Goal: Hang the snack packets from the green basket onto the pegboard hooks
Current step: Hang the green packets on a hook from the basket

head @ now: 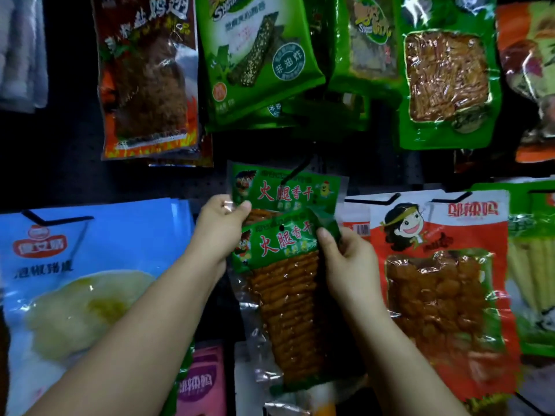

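Note:
A green-topped snack packet [288, 295] with red characters and brown sticks inside is held upright in front of the pegboard [75, 178]. My right hand [345, 265] pinches its upper right corner, which is folded. My left hand [223, 223] grips the left edge of a matching packet [288, 190] that hangs on a black hook [300, 166] just behind and above. A small hole shows at the top of the held packet, below the hook's tip. The green basket is out of view.
Hung packets crowd the board: a blue one [75, 280] at left, a red one [444, 289] at right, green ones [261, 55] above, a dark red one [147, 76] at upper left. Pink packets [201, 382] hang below.

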